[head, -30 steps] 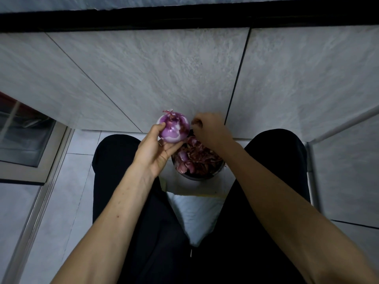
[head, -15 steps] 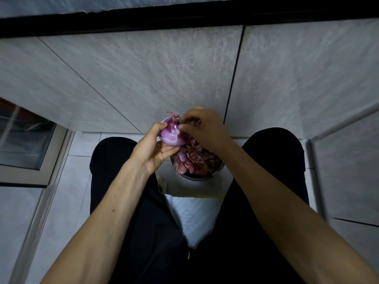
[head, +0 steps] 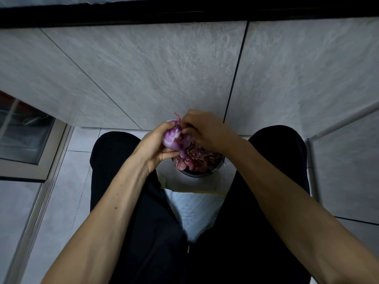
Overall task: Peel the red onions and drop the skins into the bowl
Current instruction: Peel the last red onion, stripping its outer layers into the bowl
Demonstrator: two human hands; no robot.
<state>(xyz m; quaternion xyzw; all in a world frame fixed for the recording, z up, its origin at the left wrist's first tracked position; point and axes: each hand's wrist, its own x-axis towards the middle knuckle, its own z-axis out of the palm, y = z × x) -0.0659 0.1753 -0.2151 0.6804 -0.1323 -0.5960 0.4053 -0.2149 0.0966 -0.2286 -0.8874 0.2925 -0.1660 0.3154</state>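
My left hand (head: 152, 147) grips the partly peeled red onion (head: 173, 138) just above the bowl (head: 202, 172), right hand (head: 205, 130) pinches loose skin at its top; bowl already heaped with skins (head: 200, 158), so task looks well along.

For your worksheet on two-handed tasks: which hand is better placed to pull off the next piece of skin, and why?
The right hand: its fingertips already pinch at the onion top, above the bowl, while the left hand cradles the onion.
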